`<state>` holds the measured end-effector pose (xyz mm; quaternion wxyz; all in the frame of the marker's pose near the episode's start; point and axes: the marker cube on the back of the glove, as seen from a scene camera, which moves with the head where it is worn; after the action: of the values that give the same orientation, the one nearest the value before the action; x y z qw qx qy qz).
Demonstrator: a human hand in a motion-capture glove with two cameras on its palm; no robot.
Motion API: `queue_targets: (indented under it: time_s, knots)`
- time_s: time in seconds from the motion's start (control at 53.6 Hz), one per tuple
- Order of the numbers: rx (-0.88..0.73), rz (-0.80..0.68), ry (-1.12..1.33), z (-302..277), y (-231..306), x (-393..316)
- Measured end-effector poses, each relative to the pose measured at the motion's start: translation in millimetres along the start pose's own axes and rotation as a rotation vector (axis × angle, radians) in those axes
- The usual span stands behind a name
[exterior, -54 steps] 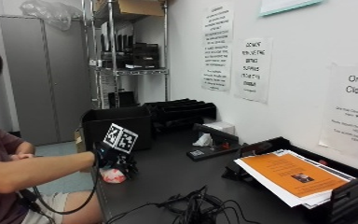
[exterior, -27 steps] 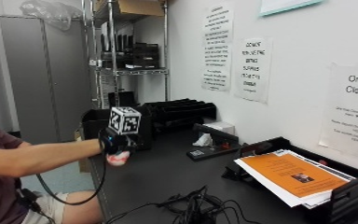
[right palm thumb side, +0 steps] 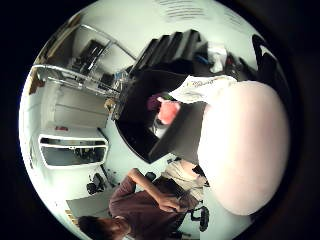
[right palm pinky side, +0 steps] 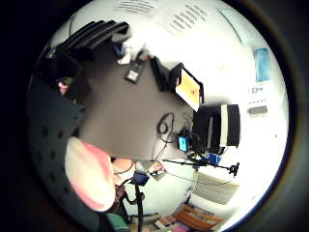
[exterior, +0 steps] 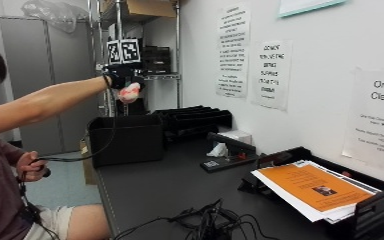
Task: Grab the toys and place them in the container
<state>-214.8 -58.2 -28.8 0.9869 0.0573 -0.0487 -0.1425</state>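
Upper left of frame: your gloved right hand (exterior: 123, 80) grasps a pink toy (exterior: 130, 92), raised above the black bin (exterior: 125, 140).

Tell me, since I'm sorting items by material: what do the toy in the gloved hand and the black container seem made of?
The toy in the right hand looks soft, maybe plush or foam: pale pink, matte, rounded, with no shine. The container looks like fabric or thin matte plastic, with straight, flat black walls; the views cannot settle which.
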Motion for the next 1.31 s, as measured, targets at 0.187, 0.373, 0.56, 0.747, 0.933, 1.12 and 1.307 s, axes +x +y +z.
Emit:
queue_targets:
  time_s: [0.187,0.373,0.56,0.747,0.933,1.12,1.307]
  knots:
    - [-0.002,-0.151,-0.014,-4.0,-35.9,-112.5]
    - [0.021,-0.324,-0.156,16.3,-52.4,-202.5]
    - [0.043,-0.605,-0.275,40.5,-60.6,-260.2]
    - [-0.112,-0.413,-0.108,68.5,-60.3,-245.9]
    - [-0.297,-0.311,-0.167,88.3,-59.2,-243.9]
    - [-0.217,-0.271,-0.228,81.8,-55.6,-227.6]
    - [-0.179,-0.272,-0.189,75.0,-44.3,-195.3]
